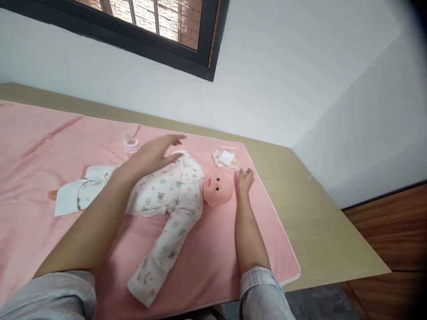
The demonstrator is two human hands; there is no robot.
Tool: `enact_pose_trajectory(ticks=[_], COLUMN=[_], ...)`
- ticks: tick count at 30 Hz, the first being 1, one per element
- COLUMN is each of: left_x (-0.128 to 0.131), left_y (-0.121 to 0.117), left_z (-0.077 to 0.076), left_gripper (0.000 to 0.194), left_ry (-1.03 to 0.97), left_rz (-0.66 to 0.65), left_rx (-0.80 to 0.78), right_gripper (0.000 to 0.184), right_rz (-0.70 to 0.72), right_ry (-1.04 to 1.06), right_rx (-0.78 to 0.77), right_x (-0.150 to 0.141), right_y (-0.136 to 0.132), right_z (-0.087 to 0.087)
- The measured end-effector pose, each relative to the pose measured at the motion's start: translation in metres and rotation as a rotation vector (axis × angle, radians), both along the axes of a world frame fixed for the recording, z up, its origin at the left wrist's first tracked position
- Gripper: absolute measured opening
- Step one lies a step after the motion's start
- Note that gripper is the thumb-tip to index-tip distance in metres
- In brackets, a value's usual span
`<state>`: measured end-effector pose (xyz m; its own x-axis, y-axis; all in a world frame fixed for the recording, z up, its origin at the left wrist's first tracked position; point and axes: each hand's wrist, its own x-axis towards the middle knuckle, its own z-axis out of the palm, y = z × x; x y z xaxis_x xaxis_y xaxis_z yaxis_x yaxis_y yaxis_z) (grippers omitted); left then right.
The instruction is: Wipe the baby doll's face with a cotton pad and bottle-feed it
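A baby doll (217, 188) lies on its back on a pink blanket (213, 249), its head toward the right. It wears a white patterned top (156, 193) and white trousers (68, 198). One long sleeve (163, 253) stretches toward me, with no doll hand showing at its cuff. My left hand (158, 153), slightly blurred, is over the doll's far side near the other sleeve. Its fingers are apart and I see nothing in them. Beyond the doll's head, my right hand (246, 181) is at the blanket, fingers loosely curled and apart.
Behind the doll's head lies a clear plastic packet with a white piece (227, 158) on it. A small pink-ringed thing with a clear teat-like top (131, 143) is on the blanket's far side. The wooden table (310, 231) meets a white wall (267, 80) with a dark-framed window (187, 58).
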<state>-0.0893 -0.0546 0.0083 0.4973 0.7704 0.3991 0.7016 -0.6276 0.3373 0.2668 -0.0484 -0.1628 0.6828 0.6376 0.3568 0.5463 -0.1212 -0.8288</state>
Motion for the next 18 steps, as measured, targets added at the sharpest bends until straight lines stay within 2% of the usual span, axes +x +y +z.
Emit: enact_pose_trajectory(ticks=[3,5,7,10,13,18], left_x=[0.048,0.075,0.098,0.123,0.139,0.152], left_y=[0.013,0.026,0.040,0.056,0.067,0.078], left_z=[-0.011,-0.018,-0.025,-0.036,-0.044,-0.052], left_gripper=[0.047,0.046,0.045,0.043,0.048,0.057], left_ry=[0.203,0.299,0.351,0.396,0.424,0.470], left_rz=[-0.242,-0.328,-0.385,-0.451,-0.499,-0.504], left_rx=[-0.121,-0.246,-0.364,-0.437,-0.521,-0.709], right_gripper=[0.041,0.036,0.035,0.038,0.040,0.040], right_rz=[0.002,0.054,0.153,0.330,0.425,0.472], right_ry=[-0.140,-0.214,-0.263,-0.297,-0.228,0.087], right_rx=[0.170,0.261,0.289,0.245,0.202,0.180], right_x=[-0.003,-0.008,-0.014,-0.026,-0.034,-0.038], right_y=[-0.003,-0.006,-0.009,-0.011,-0.009,-0.005], right_z=[0.004,0.008,0.012,0.015,0.014,0.009])
